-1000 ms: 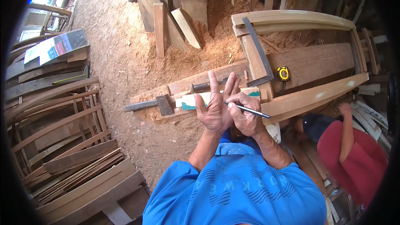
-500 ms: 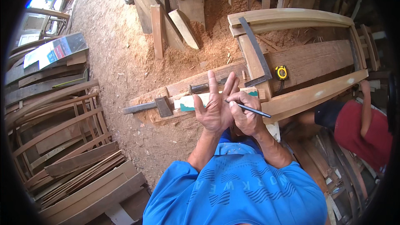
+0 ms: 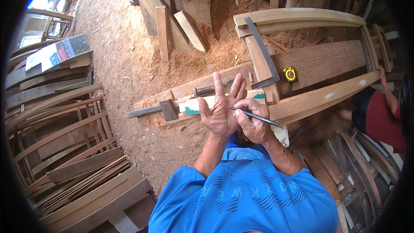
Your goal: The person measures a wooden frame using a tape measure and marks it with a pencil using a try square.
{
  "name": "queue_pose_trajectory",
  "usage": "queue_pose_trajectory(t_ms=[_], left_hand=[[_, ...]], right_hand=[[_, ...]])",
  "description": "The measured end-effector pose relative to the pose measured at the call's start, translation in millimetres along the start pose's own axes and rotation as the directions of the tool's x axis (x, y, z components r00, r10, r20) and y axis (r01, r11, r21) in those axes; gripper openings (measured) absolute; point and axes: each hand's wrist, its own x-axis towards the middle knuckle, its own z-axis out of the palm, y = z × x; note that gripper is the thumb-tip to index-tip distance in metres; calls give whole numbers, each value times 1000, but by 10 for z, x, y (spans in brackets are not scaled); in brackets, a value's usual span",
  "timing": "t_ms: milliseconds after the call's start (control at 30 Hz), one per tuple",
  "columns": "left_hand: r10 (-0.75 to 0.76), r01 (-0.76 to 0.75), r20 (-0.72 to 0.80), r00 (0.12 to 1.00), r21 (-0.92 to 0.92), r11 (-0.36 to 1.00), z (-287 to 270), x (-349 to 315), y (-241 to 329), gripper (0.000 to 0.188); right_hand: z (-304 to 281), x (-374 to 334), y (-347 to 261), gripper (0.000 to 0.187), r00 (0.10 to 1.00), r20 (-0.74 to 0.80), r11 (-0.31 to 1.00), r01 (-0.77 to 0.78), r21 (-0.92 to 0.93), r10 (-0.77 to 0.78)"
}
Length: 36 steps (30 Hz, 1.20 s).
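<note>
My left hand [image 3: 218,116] is palm up with its fingers spread and nothing lying in it. A slim dark pencil or pen [image 3: 261,118] is pinched in my right hand [image 3: 254,125], its tip at the left palm. Beneath the hands lies a pale wooden strip [image 3: 196,106] with green patches, partly hidden by them. Left of it rests a dark hammer-like tool [image 3: 169,111]. A dark-handled tool [image 3: 205,91], perhaps a chisel, lies just beyond the left hand, partly covered by its fingers.
A large wooden frame [image 3: 323,99] extends right, with a dark try square [image 3: 262,51] across its near-left corner. A yellow-black tape measure [image 3: 290,74] sits on a plank inside. Timber stacks [image 3: 73,146] fill the left. A person in red [image 3: 384,114] is at far right, hand on the frame.
The pencil tip has shifted slightly left across my left palm. My left hand stays spread. The person in red has moved farther right and away along the frame.
</note>
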Motion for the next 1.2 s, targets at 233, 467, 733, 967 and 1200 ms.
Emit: queue_pose_trajectory(t_ms=[233,467,733,967,1200], left_hand=[[5,-3,70,998,-24,1000,-13,-1,-13,102],[0,1,66,998,-15,1000,-9,16,-17,102],[-13,14,41,999,-20,1000,8,29,-9,102],[-13,13,-12,1000,8,1000,16,50,0,104],[0,0,-1,1000,31,1000,27,99,9,102]], right_hand=[[-28,3,2,15,1000,-6,1000,20,-20,-21],[-19,14,17,15,999,-30,999,44,-28,-44],[11,61,-34,11,990,-120,996,75,-43,-80],[-50,85,-37,10,994,-96,994,35,-107,-45],[-33,85,-109,7,982,0,964,183,-192,-187]])
